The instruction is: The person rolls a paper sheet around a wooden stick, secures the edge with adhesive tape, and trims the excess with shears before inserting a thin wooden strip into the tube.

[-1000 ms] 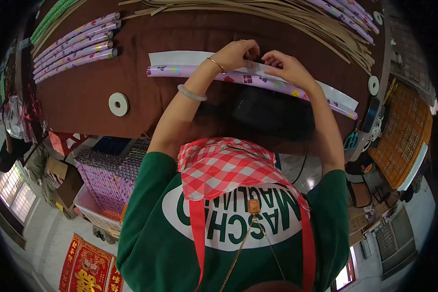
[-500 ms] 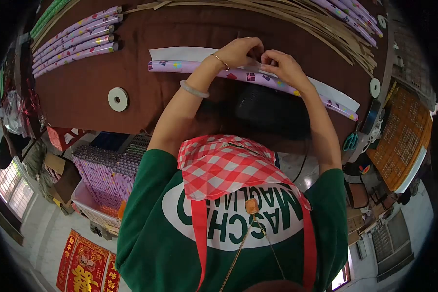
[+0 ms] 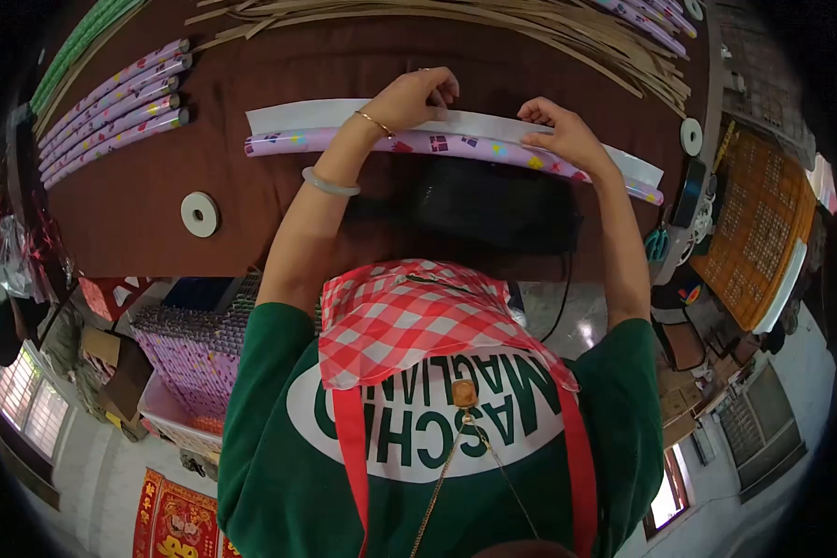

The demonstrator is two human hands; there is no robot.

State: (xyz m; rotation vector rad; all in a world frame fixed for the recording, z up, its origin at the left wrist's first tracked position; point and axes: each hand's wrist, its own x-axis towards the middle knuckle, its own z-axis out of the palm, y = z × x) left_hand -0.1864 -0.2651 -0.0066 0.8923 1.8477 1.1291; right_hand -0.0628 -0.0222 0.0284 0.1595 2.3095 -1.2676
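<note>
Open cloth (image 3: 344,65) beyond roll (image 3: 474,150), nearside — black box (image 3: 493,200) blocking

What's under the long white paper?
Brown cloth shows beyond its far edge; the purple roll lies along its near edge. Whatever is directly under the paper is covered.

From my remote station I observe one brown-covered table (image 3: 223,158). On its surface I identify: green rolls (image 3: 70,56) and five lilac rolls (image 3: 112,116), left; loose brown strips (image 3: 493,20), far side; white reel (image 3: 214,214), near left; second reel (image 3: 692,148), right edge; partly rolled lilac sheet (image 3: 414,140), middle; black object (image 3: 488,205), near edge
</note>
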